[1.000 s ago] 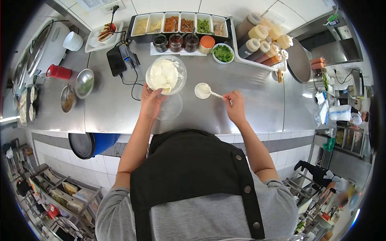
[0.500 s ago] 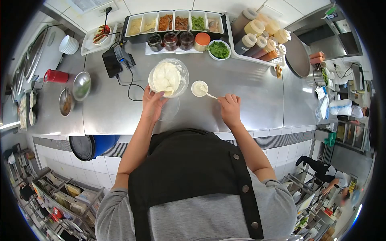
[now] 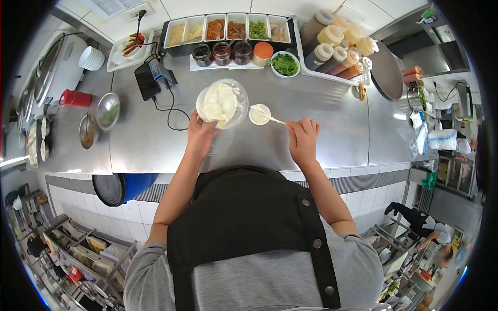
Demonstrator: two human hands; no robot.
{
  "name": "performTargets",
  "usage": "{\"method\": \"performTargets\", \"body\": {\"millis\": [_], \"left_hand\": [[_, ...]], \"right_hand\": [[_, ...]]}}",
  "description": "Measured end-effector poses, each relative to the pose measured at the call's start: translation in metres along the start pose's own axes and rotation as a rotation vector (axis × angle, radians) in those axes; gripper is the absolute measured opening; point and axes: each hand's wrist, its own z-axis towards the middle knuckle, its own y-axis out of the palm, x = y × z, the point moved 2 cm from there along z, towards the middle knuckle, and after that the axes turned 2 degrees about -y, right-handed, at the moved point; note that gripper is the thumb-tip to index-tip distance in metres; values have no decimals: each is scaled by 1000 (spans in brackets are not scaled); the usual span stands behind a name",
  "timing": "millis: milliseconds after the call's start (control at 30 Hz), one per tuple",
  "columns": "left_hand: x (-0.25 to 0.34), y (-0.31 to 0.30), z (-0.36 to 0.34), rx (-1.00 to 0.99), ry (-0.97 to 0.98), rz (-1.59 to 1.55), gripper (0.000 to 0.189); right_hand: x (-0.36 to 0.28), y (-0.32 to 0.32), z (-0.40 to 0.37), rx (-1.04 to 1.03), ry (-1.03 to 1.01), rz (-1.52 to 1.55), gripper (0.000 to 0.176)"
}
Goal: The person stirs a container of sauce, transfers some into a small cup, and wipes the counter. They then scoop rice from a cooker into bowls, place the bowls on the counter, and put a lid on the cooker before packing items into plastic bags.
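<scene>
My left hand (image 3: 201, 137) grips the near-left side of a clear plastic tub (image 3: 243, 106), its fingers wrapped round the wall. Thick white cream (image 3: 220, 101) fills much of the tub, which leans a little. Under it, a clear round lid (image 3: 223, 144) lies on the steel counter, partly covered by the tub and hand. In my right hand (image 3: 304, 140) the end of a white spoon (image 3: 277, 121) is pinched between thumb and fingers. Its bowl end is at a small white cup (image 3: 253, 117) holding some of the same-looking cream, just right of the tub.
Topping trays (image 3: 258, 30), sauce jars (image 3: 242, 53) and a bowl of green leaves (image 3: 285, 65) line the back. Squeeze bottles (image 3: 330, 35) stand in a white basket at back right. Left are a black device (image 3: 147, 82) with a cable, metal bowls (image 3: 107, 111) and a red cup (image 3: 75, 98).
My right hand has moved slightly right and up, drawing the spoon handle a little that way. The left hand keeps its hold on the tub. The whole view has shifted slightly.
</scene>
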Motion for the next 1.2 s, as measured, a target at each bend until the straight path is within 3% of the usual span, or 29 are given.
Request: {"method": "performTargets", "body": {"millis": [133,233,433,533,633,733,833,933,1200], "left_hand": [[-2,6,-3,-54,-24,37,84],[-3,18,-6,-117,-27,78,87],[1,25,-4,-119,-22,28,87],[1,26,-2,-131,-24,-16,86],[0,28,-1,-143,-40,-18,86],[-5,28,1,-156,-49,-20,85],[-6,29,0,-164,-57,-32,84],[-5,29,0,-133,-64,-37,81],[16,2,22,-35,59,-53,74]], "right_hand": [[-26,-4,25,7,-78,60,6],[-25,20,33,-55,-56,1,9],[-16,35,25,-298,263,297,5],[-14,36,23,-354,316,475,8],[-11,41,19,-458,478,640,11],[-2,50,11,-472,895,1080,12],[13,50,6,-464,1051,1226,16],[22,35,11,-420,979,1203,16],[46,2,15,-353,853,755,17]]}}
